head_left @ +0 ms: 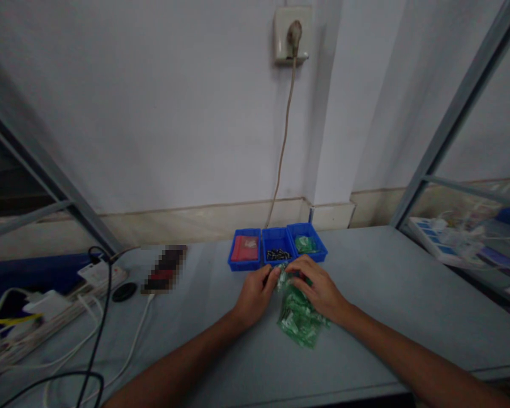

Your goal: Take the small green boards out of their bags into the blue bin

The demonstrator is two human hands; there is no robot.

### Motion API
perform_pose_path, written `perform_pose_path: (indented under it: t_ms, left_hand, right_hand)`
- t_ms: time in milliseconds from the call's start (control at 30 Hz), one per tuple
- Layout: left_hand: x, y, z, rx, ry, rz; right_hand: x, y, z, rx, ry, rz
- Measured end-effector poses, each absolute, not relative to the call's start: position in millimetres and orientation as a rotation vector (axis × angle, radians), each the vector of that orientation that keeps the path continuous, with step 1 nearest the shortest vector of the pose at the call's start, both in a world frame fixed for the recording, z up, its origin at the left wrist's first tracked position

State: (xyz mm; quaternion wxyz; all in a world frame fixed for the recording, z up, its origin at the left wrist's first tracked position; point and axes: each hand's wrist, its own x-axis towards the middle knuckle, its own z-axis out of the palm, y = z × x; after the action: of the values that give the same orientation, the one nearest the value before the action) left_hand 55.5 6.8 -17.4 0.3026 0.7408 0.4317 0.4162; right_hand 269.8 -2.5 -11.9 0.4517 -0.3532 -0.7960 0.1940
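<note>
A clear plastic bag (301,318) stuffed with small green parts lies on the grey table (386,294), near the front edge and just in front of three blue bins. The plastic is crumpled and glossy, and the green pieces inside are too small to make out one by one. Its long axis runs from the bins towards the person, leaning a little to the right, with the top end pointing at the bins and sitting between the two hands.

The left hand (255,294) rests low on the table at the bag's top left corner, its fingertips pinched together on the plastic. The right hand (319,289) lies palm down over the top of the bag with its fingers curled. Its underside is hidden, so I cannot tell whether it grips or only presses. Both forearms come in from the bottom edge and angle towards each other.

The left bin (244,250) holds something red, the middle bin (277,247) small black parts, and the right bin (308,241) more green pieces. A cord (284,141) hangs from a wall socket (292,34) behind them. A power strip (100,275) and loose cables (97,334) lie far left.
</note>
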Motion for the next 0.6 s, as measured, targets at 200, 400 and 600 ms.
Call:
perform_pose_path:
  t_ms: [200,400,600]
  left_hand:
    - [55,3,-10,2.06,1.094,1.175]
    - [54,2,-5,2.077,1.027,1.272]
    - [56,2,-14,2.034,1.032,1.296]
  right_hand:
    - [269,-2,-9,-0.823,-1.975,0.491]
    - [268,-2,-9,-0.997,-1.897,0.5]
    - [267,-2,-9,-1.045,-1.803,0.566]
